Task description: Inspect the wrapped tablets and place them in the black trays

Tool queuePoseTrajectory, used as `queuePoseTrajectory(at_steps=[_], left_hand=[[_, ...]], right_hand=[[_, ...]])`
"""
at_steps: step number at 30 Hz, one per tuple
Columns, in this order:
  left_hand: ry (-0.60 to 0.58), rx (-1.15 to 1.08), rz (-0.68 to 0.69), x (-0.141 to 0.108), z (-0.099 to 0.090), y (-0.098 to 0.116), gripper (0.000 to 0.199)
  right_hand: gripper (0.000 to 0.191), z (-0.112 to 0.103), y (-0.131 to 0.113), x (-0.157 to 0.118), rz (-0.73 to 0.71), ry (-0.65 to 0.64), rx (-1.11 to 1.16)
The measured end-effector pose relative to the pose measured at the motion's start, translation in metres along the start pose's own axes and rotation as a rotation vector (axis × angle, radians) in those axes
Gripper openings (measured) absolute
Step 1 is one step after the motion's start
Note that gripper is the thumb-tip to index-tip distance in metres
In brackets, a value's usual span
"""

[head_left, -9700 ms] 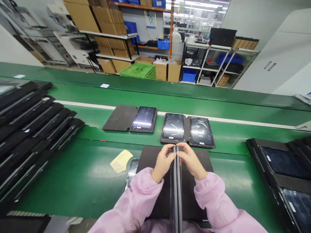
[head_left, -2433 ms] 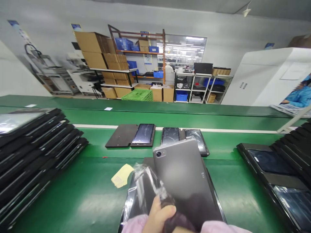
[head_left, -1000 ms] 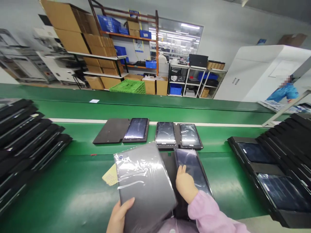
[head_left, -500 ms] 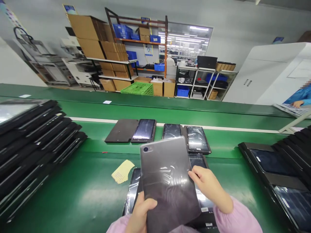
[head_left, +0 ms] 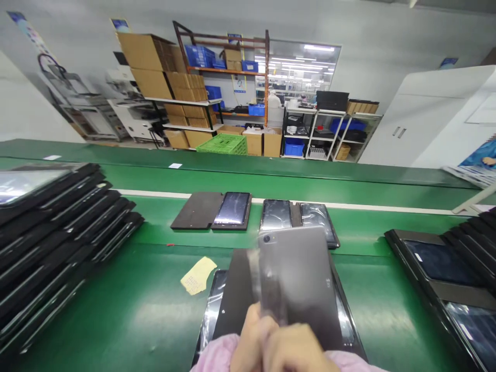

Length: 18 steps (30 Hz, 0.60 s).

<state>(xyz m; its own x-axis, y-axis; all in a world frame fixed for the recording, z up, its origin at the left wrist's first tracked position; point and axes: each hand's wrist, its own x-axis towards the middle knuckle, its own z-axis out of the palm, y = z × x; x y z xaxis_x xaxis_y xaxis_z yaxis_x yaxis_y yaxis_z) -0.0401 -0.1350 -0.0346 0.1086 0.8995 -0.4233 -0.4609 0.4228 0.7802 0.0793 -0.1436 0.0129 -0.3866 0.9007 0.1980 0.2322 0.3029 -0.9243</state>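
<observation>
A grey tablet (head_left: 300, 279) is held up with its back and camera lens toward me, blurred by motion. My left hand (head_left: 253, 336) pinches its lower left part. My right hand (head_left: 296, 346) is closed beside the left one, low on the tablet, seemingly on clear film (head_left: 256, 271) that shows as a blurred strip along the left edge. Beneath lie a dark case (head_left: 234, 294) and another tablet (head_left: 213, 305) with a glossy screen.
Stacked black cases with tablets (head_left: 58, 243) stand at the left, more tablets in cases (head_left: 434, 263) at the right. A yellow note (head_left: 198, 275) lies on the green table (head_left: 127, 305). Open cases with tablets (head_left: 232, 209) lie farther back. A person's hand shows at the far right.
The tablet has shifted right. My right hand has moved from its right edge down and left, next to my left hand. The film on its back has come away at least partly.
</observation>
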Motion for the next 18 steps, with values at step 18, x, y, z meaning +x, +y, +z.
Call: queuePoseTrajectory(at_steps=[18], left_hand=[[0.122, 0.406, 0.382, 0.031, -0.013, 0.021, 0.064]], right_hand=[[0.046, -0.040, 0.068, 0.009, 0.333, 0.501, 0.573]])
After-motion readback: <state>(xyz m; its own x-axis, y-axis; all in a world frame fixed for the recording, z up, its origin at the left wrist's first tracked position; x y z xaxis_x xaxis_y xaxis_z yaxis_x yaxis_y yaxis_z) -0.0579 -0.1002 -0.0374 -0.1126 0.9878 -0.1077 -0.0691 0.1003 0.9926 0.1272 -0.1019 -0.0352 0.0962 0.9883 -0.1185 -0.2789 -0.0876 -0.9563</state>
